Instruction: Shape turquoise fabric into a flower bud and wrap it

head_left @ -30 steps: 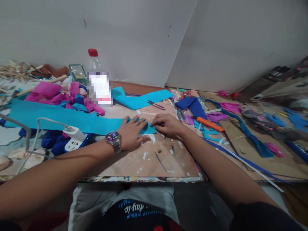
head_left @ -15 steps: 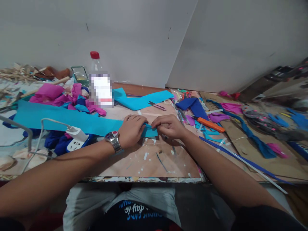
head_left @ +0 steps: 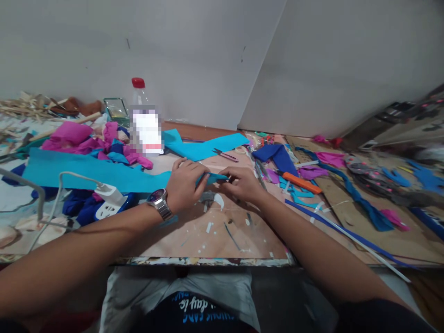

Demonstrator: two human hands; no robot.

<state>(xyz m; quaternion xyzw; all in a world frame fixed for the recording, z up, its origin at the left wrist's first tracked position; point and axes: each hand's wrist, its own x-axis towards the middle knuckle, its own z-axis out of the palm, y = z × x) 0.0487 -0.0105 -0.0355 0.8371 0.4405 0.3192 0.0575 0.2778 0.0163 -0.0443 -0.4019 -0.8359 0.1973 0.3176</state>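
Note:
A long turquoise felt strip (head_left: 90, 172) runs from the far left across the worktable to the middle. My left hand (head_left: 183, 185), with a wristwatch (head_left: 157, 201) on its wrist, pinches the strip's right end and holds it slightly off the table. My right hand (head_left: 243, 184) pinches the same end from the other side, fingers curled. The lifted end (head_left: 213, 178) looks folded or rolled between the two hands. The brown tabletop (head_left: 215, 231) below is speckled with small white scraps.
A red-capped plastic bottle (head_left: 143, 120) stands behind the strip beside magenta and blue felt scraps (head_left: 86, 138). A second turquoise piece (head_left: 208, 145) with small snips (head_left: 225, 155) lies beyond my hands. An orange cutter (head_left: 301, 182), blue strips and a white power strip (head_left: 107, 201) flank the area.
My left hand went from lying flat on the strip's end to pinching it. Both hands have raised and folded the end off the table.

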